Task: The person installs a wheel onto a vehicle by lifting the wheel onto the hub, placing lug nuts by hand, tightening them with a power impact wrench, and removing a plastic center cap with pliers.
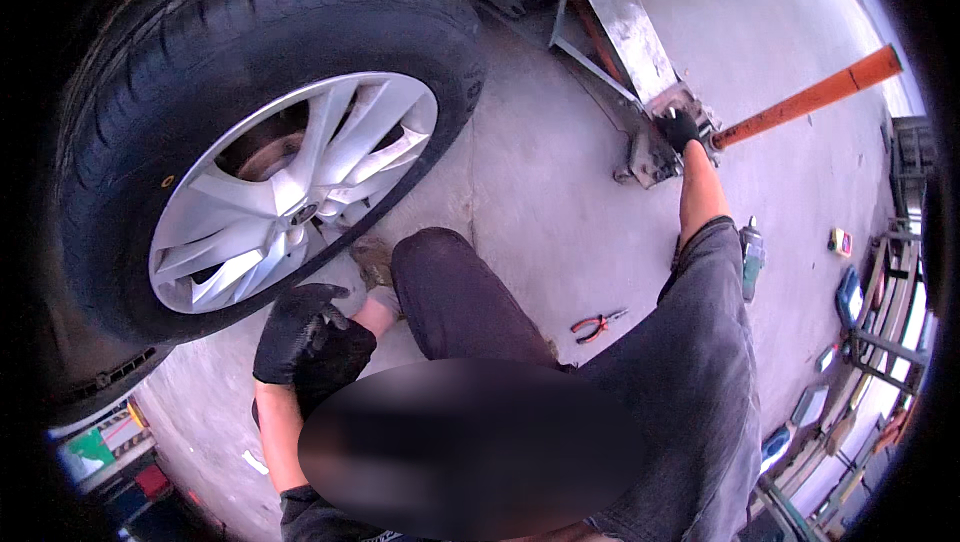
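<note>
My right hand (680,129), in a black glove, reaches out to the floor jack (632,37). It is closed on the jack's rear part, right by the base of the orange handle (815,97), which slants up to the right. My left hand (312,340), also gloved in black, is curled beside my bent leg, just below the tyre's lower edge. Its palm is hidden, so I cannot see whether anything is in it. The car wheel (300,212) stands at the left, with a silver multi-spoke rim and a black tyre (300,12).
Orange-handled pliers (598,326) lie on the concrete floor (540,202) between my knee and right arm. A green and grey tool (751,260) lies beyond that arm. Metal racks (890,352) line the right side, with several items nearby. A coloured box (90,452) is at lower left.
</note>
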A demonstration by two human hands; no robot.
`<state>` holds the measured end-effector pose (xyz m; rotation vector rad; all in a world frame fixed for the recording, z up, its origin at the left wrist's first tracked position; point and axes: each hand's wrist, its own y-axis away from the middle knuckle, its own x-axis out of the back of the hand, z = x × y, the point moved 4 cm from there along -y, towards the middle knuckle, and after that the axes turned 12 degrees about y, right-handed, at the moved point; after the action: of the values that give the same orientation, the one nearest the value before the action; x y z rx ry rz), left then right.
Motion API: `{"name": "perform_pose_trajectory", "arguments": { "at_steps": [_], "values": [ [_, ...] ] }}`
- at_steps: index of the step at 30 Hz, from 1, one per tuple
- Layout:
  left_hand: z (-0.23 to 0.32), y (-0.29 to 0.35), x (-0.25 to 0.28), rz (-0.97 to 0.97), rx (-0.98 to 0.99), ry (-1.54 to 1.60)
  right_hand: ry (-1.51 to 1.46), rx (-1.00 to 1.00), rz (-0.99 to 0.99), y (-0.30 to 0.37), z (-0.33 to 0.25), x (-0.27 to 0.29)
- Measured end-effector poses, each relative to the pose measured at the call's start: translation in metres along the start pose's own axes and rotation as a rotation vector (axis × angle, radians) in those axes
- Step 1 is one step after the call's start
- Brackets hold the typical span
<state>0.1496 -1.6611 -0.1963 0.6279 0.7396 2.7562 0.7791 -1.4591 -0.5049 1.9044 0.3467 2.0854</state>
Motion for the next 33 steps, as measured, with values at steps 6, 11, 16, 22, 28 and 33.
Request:
{"name": "perform_pose_trajectory", "arguments": {
  "at_steps": [6,11,16,22,28,33],
  "values": [
    [0.039,-0.002,-0.054,-0.048,-0.395,-0.704,0.005,-0.079,0.174,-0.03,0.059,-0.053],
    [0.018,-0.004,-0.055,-0.171,-0.457,-0.294,-0.16,-0.268,-0.028,-0.046,0.029,-0.052],
    [-0.001,-0.016,-0.067,-0.184,-0.419,-0.431,-0.441,-0.548,0.115,-0.029,0.08,-0.047],
    [0.018,-0.005,-0.076,-0.062,-0.5,-0.271,-0.543,-0.168,0.308,0.048,-0.029,0.05],
    [-0.002,-0.033,-0.114,-0.179,-0.432,0.189,-0.949,0.853,0.05,0.217,-0.267,0.192],
    [-0.034,-0.041,-0.125,-0.032,-0.346,0.515,-0.922,1.207,0.414,0.263,-0.357,0.217]
  ]
}}
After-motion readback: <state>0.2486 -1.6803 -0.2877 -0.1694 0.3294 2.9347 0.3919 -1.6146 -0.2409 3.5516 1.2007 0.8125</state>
